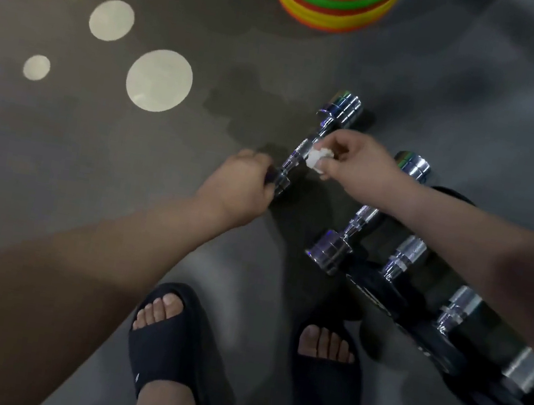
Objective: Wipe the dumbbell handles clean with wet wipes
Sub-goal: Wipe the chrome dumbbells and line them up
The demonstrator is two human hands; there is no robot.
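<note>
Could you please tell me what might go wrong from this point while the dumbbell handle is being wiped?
1. The left hand grips the dumbbell only at its near end; if it slips, the weight could land near the toes in open slides.
2. The right hand pinches a small balled wipe, so parts of the handle may be missed.

Forearms (pixel 106 247) bare. Black open-toe L slide (pixel 166 357) & R slide (pixel 323 398), 1 sm. white logo ea.
</note>
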